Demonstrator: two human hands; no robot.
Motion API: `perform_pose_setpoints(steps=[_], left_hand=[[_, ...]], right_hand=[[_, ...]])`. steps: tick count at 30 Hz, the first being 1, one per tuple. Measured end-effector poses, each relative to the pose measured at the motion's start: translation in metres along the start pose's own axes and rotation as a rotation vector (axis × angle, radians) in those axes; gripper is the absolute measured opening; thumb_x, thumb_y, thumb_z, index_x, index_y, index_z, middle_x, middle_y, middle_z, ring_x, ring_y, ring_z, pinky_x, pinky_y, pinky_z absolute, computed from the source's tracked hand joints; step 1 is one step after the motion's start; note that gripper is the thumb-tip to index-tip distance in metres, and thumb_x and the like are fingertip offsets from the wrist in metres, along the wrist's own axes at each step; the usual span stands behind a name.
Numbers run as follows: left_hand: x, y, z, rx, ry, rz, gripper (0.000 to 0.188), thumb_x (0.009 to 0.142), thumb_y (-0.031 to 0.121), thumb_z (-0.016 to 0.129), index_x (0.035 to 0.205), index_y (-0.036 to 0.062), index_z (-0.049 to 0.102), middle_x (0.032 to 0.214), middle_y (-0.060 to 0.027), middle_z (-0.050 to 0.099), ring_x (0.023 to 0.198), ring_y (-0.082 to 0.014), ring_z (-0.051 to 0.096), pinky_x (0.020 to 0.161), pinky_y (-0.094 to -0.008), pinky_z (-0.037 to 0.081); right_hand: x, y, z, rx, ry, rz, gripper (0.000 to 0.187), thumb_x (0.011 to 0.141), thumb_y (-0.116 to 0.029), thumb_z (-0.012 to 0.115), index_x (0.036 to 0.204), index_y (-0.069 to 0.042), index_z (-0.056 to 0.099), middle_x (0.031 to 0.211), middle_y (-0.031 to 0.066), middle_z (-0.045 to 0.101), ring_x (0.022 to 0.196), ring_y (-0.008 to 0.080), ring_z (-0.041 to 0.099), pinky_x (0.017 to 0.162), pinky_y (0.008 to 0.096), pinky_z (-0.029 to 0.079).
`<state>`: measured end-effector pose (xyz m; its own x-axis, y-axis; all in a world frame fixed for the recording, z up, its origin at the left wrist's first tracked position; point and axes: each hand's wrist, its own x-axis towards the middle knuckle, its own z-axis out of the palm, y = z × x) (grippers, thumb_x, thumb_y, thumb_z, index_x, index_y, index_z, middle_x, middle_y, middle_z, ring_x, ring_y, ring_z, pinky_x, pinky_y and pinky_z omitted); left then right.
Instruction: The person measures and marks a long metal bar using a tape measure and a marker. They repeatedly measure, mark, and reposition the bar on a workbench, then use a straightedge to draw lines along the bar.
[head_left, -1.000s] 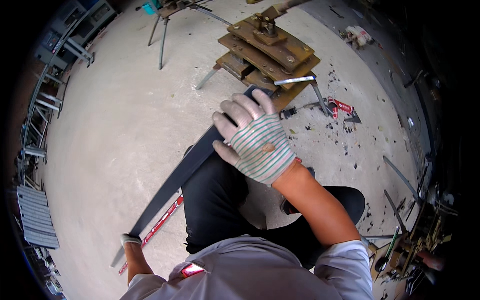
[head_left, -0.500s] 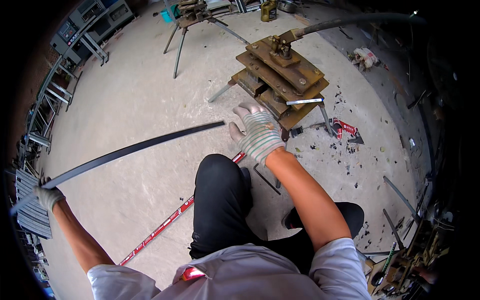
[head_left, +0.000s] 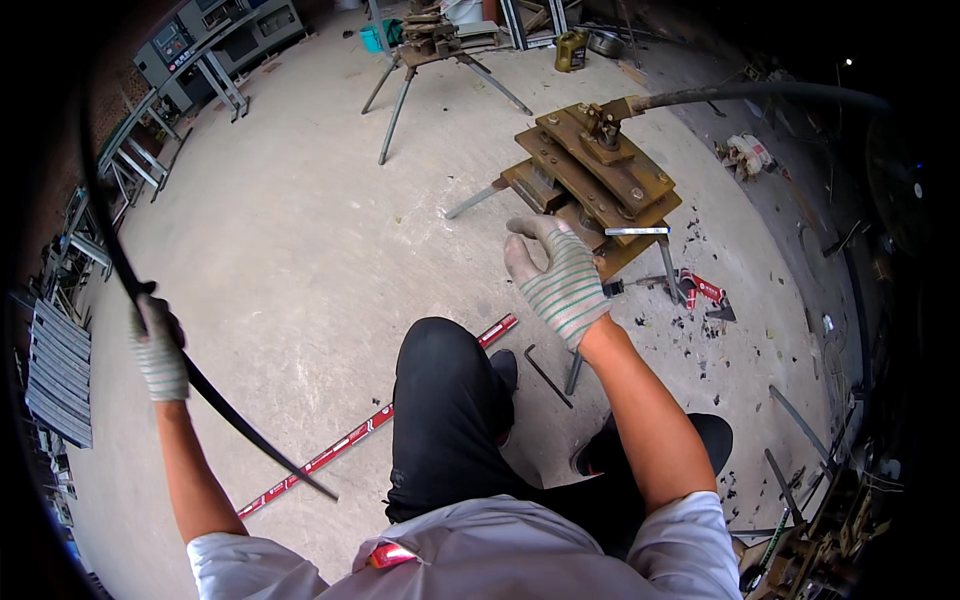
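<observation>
A long, dark flat metal strip (head_left: 258,436) is gripped around its middle by my gloved left hand (head_left: 160,352). It slants from the upper left down to a tip above the floor, near a long red printed bar (head_left: 350,437). My right hand (head_left: 560,277), in a white glove with green stripes, is raised before a rusty stacked-plate bending machine (head_left: 600,165). Its fingers are curved with the thumb apart, and nothing shows between them. A silver-white marker (head_left: 637,231) lies on the machine's near side. An L-shaped hex key (head_left: 548,378) rests on the floor by my foot.
A long lever (head_left: 760,92) reaches right from the machine. Curved grey strips (head_left: 58,375) are stacked at the left. Another stand on legs (head_left: 425,50) and an olive jug (head_left: 571,52) are at the back. Black scraps (head_left: 705,335) and a red-and-black item (head_left: 706,292) lie to the right.
My left hand has swung the strip from nearly crosswise to steeply slanted, its near end coming down towards me. The view has shifted, and my right hand stays near the machine.
</observation>
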<state>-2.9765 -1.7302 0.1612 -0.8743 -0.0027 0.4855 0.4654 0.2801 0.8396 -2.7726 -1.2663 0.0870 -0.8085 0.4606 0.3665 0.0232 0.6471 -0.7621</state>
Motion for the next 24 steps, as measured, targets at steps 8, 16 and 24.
perform_pose_setpoints(steps=[8,16,24], left_hand=[[-0.158,-0.072,-0.039,0.335,-0.294,-0.197,0.032,0.104,0.018,0.057,0.128,-0.0037,0.055,0.090,-0.0014,0.055,0.082,-0.0089,0.050,0.074,-0.0266,0.046],[-0.265,-0.084,-0.084,0.387,-0.513,-0.295,0.040,0.095,0.021,0.068,0.123,-0.0036,0.053,0.085,-0.0033,0.051,0.074,-0.0125,0.046,0.069,-0.0283,0.046],[-0.274,-0.102,-0.167,0.602,-0.635,-0.400,0.038,0.090,0.011,0.073,0.120,-0.0012,0.054,0.094,-0.0071,0.059,0.081,-0.0166,0.053,0.076,-0.0298,0.049]], right_hand=[[0.008,-0.015,0.043,0.419,-0.088,0.130,0.050,0.096,-0.035,0.066,0.126,0.005,0.061,0.115,0.0172,0.066,0.110,0.0255,0.064,0.101,0.0400,0.049],[0.040,-0.016,0.093,0.948,-0.185,0.466,0.090,0.094,-0.063,0.062,0.148,0.005,0.038,0.134,0.0163,0.058,0.118,0.0231,0.060,0.102,0.0352,0.052],[0.084,0.014,0.134,1.271,-0.083,0.697,0.036,0.102,-0.039,0.063,0.122,-0.010,0.058,0.112,0.0043,0.061,0.096,0.0163,0.065,0.091,0.0368,0.060]])
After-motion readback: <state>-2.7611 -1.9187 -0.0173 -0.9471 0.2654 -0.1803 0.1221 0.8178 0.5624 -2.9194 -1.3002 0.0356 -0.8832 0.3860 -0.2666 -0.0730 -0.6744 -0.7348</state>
